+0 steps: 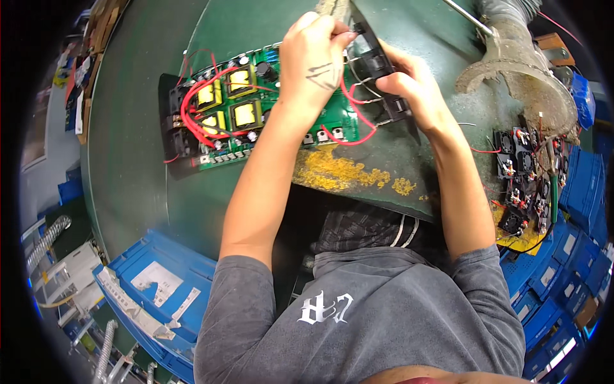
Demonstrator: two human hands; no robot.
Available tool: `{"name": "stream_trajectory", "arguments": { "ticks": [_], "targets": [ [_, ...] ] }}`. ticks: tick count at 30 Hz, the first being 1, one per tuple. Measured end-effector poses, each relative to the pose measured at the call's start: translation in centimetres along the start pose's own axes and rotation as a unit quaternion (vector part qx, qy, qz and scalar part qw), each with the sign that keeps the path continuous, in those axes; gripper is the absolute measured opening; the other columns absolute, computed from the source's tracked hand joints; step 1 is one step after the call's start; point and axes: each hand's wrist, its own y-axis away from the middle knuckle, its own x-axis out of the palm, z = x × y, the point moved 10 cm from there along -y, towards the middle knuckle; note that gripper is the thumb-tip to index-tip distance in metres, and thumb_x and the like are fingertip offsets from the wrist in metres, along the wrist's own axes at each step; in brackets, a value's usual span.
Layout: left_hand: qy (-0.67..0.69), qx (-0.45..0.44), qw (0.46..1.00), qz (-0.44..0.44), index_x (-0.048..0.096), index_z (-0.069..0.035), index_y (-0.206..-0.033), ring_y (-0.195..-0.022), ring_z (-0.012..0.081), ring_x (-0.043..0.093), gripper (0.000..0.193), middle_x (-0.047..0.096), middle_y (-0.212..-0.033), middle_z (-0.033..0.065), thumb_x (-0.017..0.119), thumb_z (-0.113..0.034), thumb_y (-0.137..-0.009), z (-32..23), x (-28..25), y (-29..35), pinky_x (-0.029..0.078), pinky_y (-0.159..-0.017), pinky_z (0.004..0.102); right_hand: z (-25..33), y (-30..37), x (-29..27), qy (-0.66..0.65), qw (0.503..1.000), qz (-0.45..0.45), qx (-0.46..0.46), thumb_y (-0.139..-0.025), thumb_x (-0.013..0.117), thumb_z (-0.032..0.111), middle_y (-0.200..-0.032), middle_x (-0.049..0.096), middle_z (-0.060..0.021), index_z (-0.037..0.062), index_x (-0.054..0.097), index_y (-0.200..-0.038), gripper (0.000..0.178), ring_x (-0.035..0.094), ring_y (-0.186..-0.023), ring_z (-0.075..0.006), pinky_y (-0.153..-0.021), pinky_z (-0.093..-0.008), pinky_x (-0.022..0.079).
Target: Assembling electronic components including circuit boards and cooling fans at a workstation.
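Note:
A green circuit board (332, 115) with yellow-wrapped transformers (245, 115) and thick red wires (187, 109) lies on the bench. A black panel with sockets or switches (376, 64) stands tilted at the board's right end, joined to it by red and pale wires. My right hand (416, 86) grips this panel from its right side, thumb on the near face and fingers behind. My left hand (313, 57) reaches over the board, its thumb and forefinger pinched at the panel's far end. Whatever sits between those fingertips is too small to make out.
A dusty fume-extraction hood (511, 77) stands at the far right. Nearer, several small black fans (524, 160) with wires lie beside a green-handled screwdriver (554, 192). Yellow residue (339, 171) marks the bench's near edge. Blue bins (166, 275) stand at lower left and right.

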Motion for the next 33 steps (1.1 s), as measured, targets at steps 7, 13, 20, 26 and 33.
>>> {"name": "stream_trajectory", "arguments": {
  "ticks": [7,13,20,26,33],
  "targets": [
    [-0.064,0.023,0.997,0.026,0.075,-0.003,-0.088,-0.082,0.0369,0.066,0.014,0.067,-0.081,0.0155,0.075,-0.017,-0.085,-1.1,-0.7,-0.1,0.053,-0.077,0.0466,-0.5,0.4,0.2,-0.009,0.999,-0.006,0.030,-0.085,0.065,0.014,-0.095,0.066,0.0018,0.0092,0.048,-0.157,0.074,0.055,-0.083,-0.0057,-0.080,-0.0217,0.045],
    [-0.056,-0.018,0.990,0.131,0.076,-0.004,-0.112,-0.088,0.0342,0.072,0.031,0.075,-0.093,0.0152,0.074,-0.023,-0.087,-0.6,-4.6,-0.4,0.056,-0.081,0.0411,-1.0,0.4,-0.2,-0.004,1.000,-0.021,0.022,-0.086,0.066,0.021,-0.089,0.064,0.0015,0.0108,0.050,-0.156,0.073,0.055,-0.081,-0.0070,-0.078,-0.0225,0.044],
    [-0.344,-0.314,0.862,0.199,0.080,-0.005,-0.094,-0.074,0.0314,0.072,0.032,0.074,-0.080,0.0166,0.074,-0.036,-0.089,6.1,-16.8,2.3,0.055,-0.073,0.0398,-0.8,0.4,-0.6,0.011,0.999,-0.024,0.019,-0.086,0.066,0.027,-0.090,0.063,0.0012,0.0119,0.052,-0.155,0.072,0.055,-0.083,-0.0088,-0.077,-0.0234,0.042],
    [-0.364,-0.377,0.830,0.194,0.082,-0.011,-0.078,-0.073,0.0296,0.071,0.037,0.075,-0.077,0.0108,0.079,-0.047,-0.083,9.5,-16.0,3.9,0.055,-0.072,0.0398,-0.5,0.6,-0.4,0.026,0.999,-0.040,0.014,-0.085,0.060,0.022,-0.087,0.057,0.0009,0.0007,0.052,-0.152,0.070,0.052,-0.079,-0.0081,-0.071,-0.0225,0.040],
    [-0.377,-0.377,0.821,0.205,0.080,-0.011,-0.077,-0.068,0.0229,0.069,0.037,0.073,-0.066,0.0027,0.075,-0.046,-0.088,8.2,-14.2,3.7,0.054,-0.069,0.0381,-1.2,0.3,-0.7,0.025,0.999,-0.028,0.011,-0.086,0.066,0.027,-0.083,0.059,0.0018,0.0087,0.051,-0.155,0.073,0.054,-0.081,-0.0096,-0.078,-0.0246,0.042]
  ]
}}
